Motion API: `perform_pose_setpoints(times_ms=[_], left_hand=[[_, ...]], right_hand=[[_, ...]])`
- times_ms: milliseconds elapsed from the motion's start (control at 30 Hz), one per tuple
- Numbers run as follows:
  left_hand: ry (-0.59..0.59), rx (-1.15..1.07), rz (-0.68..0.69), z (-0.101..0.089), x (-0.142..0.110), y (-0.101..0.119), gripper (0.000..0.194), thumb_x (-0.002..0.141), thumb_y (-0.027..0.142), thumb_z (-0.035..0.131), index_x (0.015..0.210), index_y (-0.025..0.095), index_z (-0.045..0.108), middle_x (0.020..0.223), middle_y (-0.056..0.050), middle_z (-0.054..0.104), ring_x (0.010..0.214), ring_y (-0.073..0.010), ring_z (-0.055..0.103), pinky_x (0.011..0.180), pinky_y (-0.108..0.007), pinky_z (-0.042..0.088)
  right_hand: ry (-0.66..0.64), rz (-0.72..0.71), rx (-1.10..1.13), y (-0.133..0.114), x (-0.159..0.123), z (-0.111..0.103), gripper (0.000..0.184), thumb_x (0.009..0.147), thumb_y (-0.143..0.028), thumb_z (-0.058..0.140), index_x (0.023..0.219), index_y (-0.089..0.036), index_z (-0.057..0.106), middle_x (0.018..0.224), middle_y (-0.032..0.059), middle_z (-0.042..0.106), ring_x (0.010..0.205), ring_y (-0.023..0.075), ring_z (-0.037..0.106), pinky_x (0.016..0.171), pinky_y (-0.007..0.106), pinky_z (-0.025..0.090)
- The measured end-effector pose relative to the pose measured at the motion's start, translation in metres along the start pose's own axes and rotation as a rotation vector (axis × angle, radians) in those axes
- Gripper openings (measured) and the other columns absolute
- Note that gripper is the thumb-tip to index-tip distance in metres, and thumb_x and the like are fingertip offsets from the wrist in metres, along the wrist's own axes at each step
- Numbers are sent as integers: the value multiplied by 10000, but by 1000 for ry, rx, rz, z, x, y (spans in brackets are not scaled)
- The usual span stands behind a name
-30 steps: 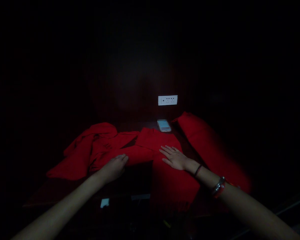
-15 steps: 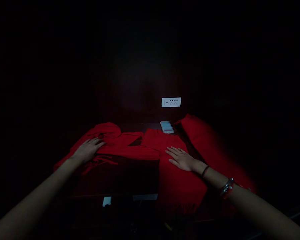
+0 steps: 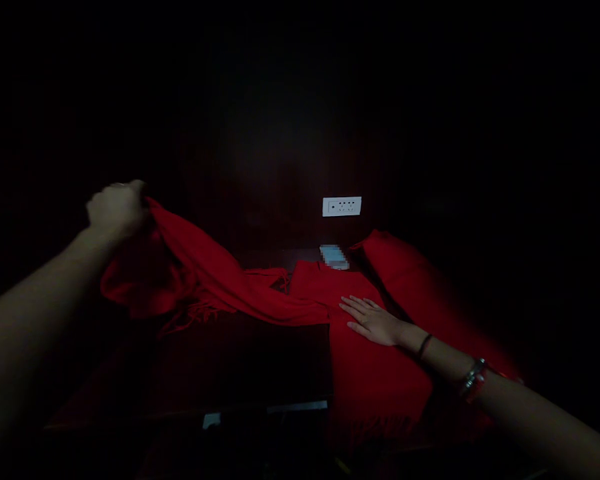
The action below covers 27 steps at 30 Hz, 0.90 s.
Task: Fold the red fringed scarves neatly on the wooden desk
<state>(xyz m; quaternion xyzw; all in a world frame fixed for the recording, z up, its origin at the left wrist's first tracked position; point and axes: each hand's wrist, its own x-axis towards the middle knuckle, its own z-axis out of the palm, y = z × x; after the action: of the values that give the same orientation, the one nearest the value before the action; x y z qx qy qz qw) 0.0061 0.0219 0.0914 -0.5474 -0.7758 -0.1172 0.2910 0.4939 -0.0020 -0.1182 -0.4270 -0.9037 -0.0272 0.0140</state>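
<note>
The left hand (image 3: 117, 212) has just lifted red fringed cloth (image 3: 215, 263), gripped tight, above the left end of the tabletop (image 3: 265, 360); the right hand (image 3: 373, 321) lies open on flat red fabric (image 3: 375, 380) reaching toward the front edge, seemingly anchoring it.

Dim indoor room, exact kind unclear, 1 white socket panel (image 3: 342, 207) on dark wall (image 3: 280, 160), dark tabletop (image 3: 275, 360)

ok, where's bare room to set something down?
Dark table, front left: looks bare, though dim, in front of the red fringed cloth the left hand holds up, left of the red fringed panel under the right hand. Crowded: rightward, that panel, another red cloth and, behind, a pixelated pale-blue rectangle.
</note>
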Motion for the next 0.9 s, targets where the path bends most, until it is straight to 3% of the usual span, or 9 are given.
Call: perform_pose_setpoints(times_ms=[67, 167, 267, 333, 400, 533, 667, 800, 900], left_hand=[[-202, 101, 17, 13, -13, 32, 363, 780, 225, 406, 1103, 67, 457, 1106, -145, 477, 994, -314, 451, 758, -455, 373], [-302, 134, 22, 38, -54, 83, 431, 713, 253, 526, 1083, 35, 493, 1196, -196, 404, 1115, -434, 270, 861, -592, 184], [-170, -18, 449, 49, -112, 134, 377, 779, 99, 370, 1148, 125, 444, 1180, -132, 435, 1102, -279, 372, 908, -475, 257], [-128, -194, 820, 52, -150, 162, 351, 785, 175, 397, 1132, 198, 444, 1142, -92, 458, 990, -207, 470, 832, -357, 378], [-128, -269, 1013, 57, -179, 181, 309, 777, 231, 430, 1084, 227, 463, 1077, -70, 492, 929, -192, 501, 773, -326, 415], [-156, -206, 1056, 67, -203, 192, 244, 776, 96, 364, 959, 168, 507, 952, -91, 539, 842, -182, 541, 660, -288, 443], [-233, -248, 1134, 57, -203, 183, 247, 793, 124, 339, 961, 191, 508, 902, -63, 563, 775, -165, 550, 609, -260, 430], [-297, -347, 1089, 49, -193, 185, 299, 848, 199, 247, 942, 192, 532, 920, -51, 570, 801, -133, 538, 732, -246, 409], [-405, -360, 978, 57, -188, 195, 349, 860, 279, 245, 1125, 191, 456, 1148, -93, 482, 1022, -182, 463, 844, -320, 360]], right_hand=[[-14, 4, 5, -1, 0, -2, 572, 834, -488, 157, 1302, -171, 236, 1355, 70, 200, 1232, 227, 173, 985, 425, 187], [-18, 1, 17, 0, -1, -2, 574, 834, -490, 152, 1307, -171, 221, 1359, 68, 188, 1235, 222, 162, 989, 420, 180], [-1, -2, 26, 1, -1, -1, 561, 837, -485, 155, 1310, -187, 207, 1359, 65, 189, 1237, 218, 155, 989, 423, 174], [0, -6, 28, 1, -1, 0, 559, 837, -483, 157, 1309, -189, 210, 1359, 67, 190, 1238, 222, 152, 987, 429, 171], [-2, -8, 28, 1, 0, 0, 564, 837, -484, 152, 1309, -181, 212, 1359, 72, 189, 1238, 224, 149, 988, 432, 165], [-7, -3, 44, 1, -1, 1, 565, 835, -492, 144, 1312, -195, 197, 1361, 67, 185, 1239, 220, 147, 989, 434, 156], [-21, 6, 71, 1, -2, -1, 565, 833, -499, 137, 1314, -207, 190, 1365, 56, 176, 1241, 218, 140, 990, 429, 152], [-101, -38, 140, 3, 4, -19, 594, 803, -543, 217, 1283, -200, 285, 1345, 72, 241, 1226, 231, 193, 983, 422, 176], [-19, -33, 171, -3, 10, -34, 601, 792, -565, 222, 1253, -200, 343, 1321, 82, 293, 1218, 230, 212, 977, 424, 184]])
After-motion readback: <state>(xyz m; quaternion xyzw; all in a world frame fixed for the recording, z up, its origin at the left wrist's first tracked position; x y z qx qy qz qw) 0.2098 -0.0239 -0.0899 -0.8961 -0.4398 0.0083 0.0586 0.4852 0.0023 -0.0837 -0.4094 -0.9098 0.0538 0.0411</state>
